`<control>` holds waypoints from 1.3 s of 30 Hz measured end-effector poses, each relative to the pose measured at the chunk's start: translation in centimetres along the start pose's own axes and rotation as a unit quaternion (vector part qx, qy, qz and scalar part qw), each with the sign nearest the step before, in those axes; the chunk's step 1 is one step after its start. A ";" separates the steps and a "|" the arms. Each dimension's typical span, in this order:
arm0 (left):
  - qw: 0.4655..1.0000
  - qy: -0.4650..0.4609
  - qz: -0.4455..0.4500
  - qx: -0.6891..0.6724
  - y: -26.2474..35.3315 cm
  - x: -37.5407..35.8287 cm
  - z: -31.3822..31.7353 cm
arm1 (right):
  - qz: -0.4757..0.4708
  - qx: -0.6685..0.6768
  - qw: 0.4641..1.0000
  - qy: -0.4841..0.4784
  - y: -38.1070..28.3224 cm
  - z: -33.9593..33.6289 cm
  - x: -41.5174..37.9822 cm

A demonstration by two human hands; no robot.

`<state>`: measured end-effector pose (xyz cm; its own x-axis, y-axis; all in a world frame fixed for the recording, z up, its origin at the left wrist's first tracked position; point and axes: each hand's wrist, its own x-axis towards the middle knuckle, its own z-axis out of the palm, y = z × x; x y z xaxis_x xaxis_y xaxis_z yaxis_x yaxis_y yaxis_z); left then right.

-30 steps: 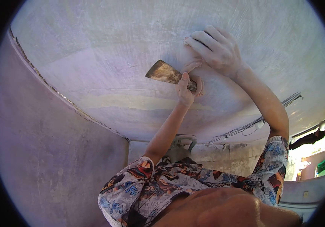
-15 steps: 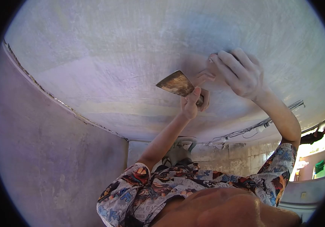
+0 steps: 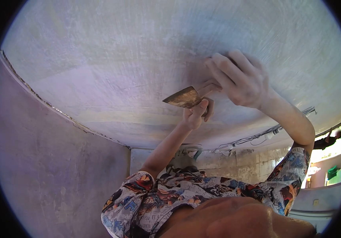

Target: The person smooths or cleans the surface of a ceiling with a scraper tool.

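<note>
My left hand [image 3: 195, 114] is wrapped around the handle of a putty knife [image 3: 182, 98], its thumb pressed on top near the blade. The broad, flared blade is stained brown and points left, close over the pale plastered wall [image 3: 111, 75]. To the right and higher up, my right hand [image 3: 244, 81] is curled with its back toward me. Its fingertips are drawn together right at the wall surface, blurred and partly in shadow; I cannot tell what they pinch.
A second wall [image 3: 55, 158] meets the plastered one along a rough, cracked seam at left. Cables [image 3: 258, 137] with white fittings run below my right forearm. At far right, a person [image 3: 327, 141] in dark clothing is by a bright window opening, above a green object [image 3: 332, 172].
Both hands have shifted slightly left in view, and the left has dropped a little with the putty knife. The right fingertips have slid left along the wall.
</note>
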<state>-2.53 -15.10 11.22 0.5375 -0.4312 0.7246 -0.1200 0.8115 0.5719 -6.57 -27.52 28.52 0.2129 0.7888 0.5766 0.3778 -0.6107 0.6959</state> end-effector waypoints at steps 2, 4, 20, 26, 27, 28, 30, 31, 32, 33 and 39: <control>0.999 0.023 -0.006 0.039 1.2 0.4 0.4 | 0.021 -0.004 1.000 0.007 0.4 -0.8 -1.3; 0.999 0.030 -0.009 0.033 1.3 0.5 0.4 | 0.024 -0.012 1.000 0.012 0.3 -0.4 -1.0; 0.998 0.005 -0.034 0.053 4.1 0.1 -1.2 | 0.015 0.003 1.000 0.017 -0.3 1.0 2.3; 0.999 -0.012 -0.041 0.000 2.1 -1.4 -3.6 | 0.003 0.019 1.000 0.009 -0.8 1.9 4.3; 0.999 -0.014 -0.037 -0.001 2.6 -0.8 -3.0 | 0.000 0.016 1.000 0.008 -0.5 1.8 3.9; 0.999 -0.004 -0.046 0.023 3.9 0.0 -2.2 | -0.001 -0.003 1.000 0.017 -0.3 1.6 3.2; 0.997 0.008 -0.059 0.047 5.3 0.3 -2.3 | 0.002 -0.018 1.000 0.025 -0.3 1.5 3.0; 0.997 -0.006 -0.064 0.038 5.2 0.3 -2.6 | 0.018 -0.017 1.000 0.018 -0.3 1.2 2.7; 0.997 -0.018 -0.070 0.026 5.0 0.3 -2.6 | 0.034 -0.014 0.999 0.009 -0.2 1.0 2.6; 0.997 -0.017 -0.072 0.025 4.9 0.2 -2.8 | 0.036 -0.013 0.999 0.008 -0.3 1.2 3.3; 0.997 0.002 -0.055 0.046 5.6 0.3 -3.3 | 0.040 -0.006 0.999 0.002 -0.7 1.9 4.1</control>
<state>-0.28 -9.38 13.33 0.5552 -0.5138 0.6540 -0.1364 0.7195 0.6810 -4.22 -23.76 29.57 0.2393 0.7370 0.6321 0.3492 -0.6728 0.6522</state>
